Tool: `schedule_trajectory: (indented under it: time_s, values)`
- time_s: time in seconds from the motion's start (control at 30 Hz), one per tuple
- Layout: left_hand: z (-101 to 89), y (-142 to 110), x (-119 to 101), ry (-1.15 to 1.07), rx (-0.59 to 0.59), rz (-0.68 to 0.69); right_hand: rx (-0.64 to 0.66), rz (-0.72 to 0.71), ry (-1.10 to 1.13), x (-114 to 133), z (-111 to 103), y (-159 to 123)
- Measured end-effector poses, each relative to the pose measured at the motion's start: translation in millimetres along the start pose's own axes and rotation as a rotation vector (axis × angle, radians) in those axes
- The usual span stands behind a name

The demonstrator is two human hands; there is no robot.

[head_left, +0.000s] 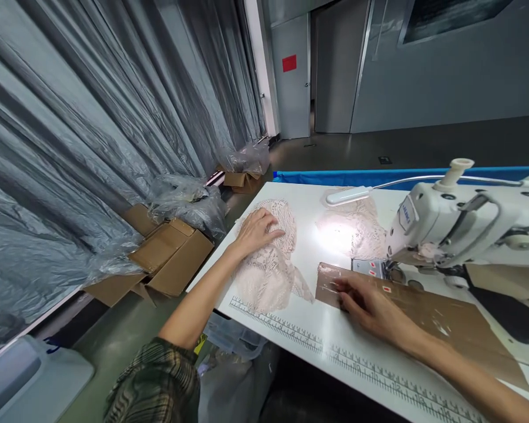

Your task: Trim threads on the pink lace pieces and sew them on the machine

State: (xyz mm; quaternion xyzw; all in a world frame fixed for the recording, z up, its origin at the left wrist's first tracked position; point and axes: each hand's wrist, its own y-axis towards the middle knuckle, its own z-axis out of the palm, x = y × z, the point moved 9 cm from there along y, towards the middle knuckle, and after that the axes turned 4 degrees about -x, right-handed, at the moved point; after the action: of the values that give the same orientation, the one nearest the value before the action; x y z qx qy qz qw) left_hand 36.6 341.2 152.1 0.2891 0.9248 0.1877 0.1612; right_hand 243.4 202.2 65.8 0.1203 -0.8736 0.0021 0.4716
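Observation:
My left hand (pixel 258 231) lies on a heap of pale pink lace fabric (pixel 264 279) at the left end of the sewing table, its fingers outstretched and the thumb apart. My right hand (pixel 370 305) rests over the left part of a flat brown board (pixel 449 323) with a shiny surface, fingers bent and the thumb apart from them; nothing shows between them. Right of it stands a white sewing machine (pixel 480 223). A second piece of pale lace (pixel 365 226) lies behind the board, beside the needle area, partly washed out by bright light.
A white lamp (pixel 348 195) on a bent arm hangs over the second lace piece. A printed ruler (pixel 317 343) runs along the table's front edge. Opened cardboard boxes (pixel 176 258) and clear plastic stand on the floor at left, by silver curtains (pixel 92 88). A clear bin (pixel 233 335) is below the table.

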Motion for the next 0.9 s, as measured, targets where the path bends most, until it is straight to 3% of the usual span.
schedule_trajectory:
  time_s: [0.07, 0.2, 0.3, 0.4, 0.5, 0.57, 0.6, 0.63, 0.7, 0.8, 0.9]
  values:
    - [1.6, 4.4, -0.1, 0.039, 0.014, -0.012, -0.027, 0.027, -0.018, -15.8, -15.9, -15.9]
    - [-16.6, 13.6, -3.5, -0.073, -0.076, -0.108, -0.161, 0.068, -0.073, -47.6, -51.3, -47.8]
    - [-10.6, 15.6, -31.4, -0.225, -0.024, -0.170, -0.291, 0.094, -0.056, -63.1, -71.6, -64.6]
    - [31.1, -0.5, -100.6, -0.335, 0.245, -0.062, -0.392, 0.074, -0.045, -60.4, -84.3, -71.6]
    - [68.6, -42.5, -189.7, -0.387, 0.478, 0.263, -0.468, 0.027, -0.071, -48.6, -94.1, -70.4]
    - [72.2, -72.3, -237.8, -0.475, 0.503, 0.553, -0.516, -0.006, -0.074, -43.0, -100.2, -68.1]
    - [69.8, -82.5, -251.5, -0.524, 0.488, 0.663, -0.537, -0.012, -0.071, -42.0, -102.7, -67.4]
    - [66.3, -86.5, -257.2, -0.566, 0.451, 0.730, -0.549, -0.011, -0.066, -41.8, -104.1, -66.7]
    - [62.4, -76.0, -249.0, -0.609, 0.350, 0.727, -0.563, -0.006, -0.064, -41.2, -105.1, -66.5]
    - [70.1, -35.3, -210.6, -0.549, 0.212, 0.502, -0.588, -0.008, -0.070, -37.4, -104.4, -68.0]
    - [90.2, -8.4, -187.2, -0.461, 0.204, 0.359, -0.615, -0.014, -0.070, -34.6, -103.3, -69.0]
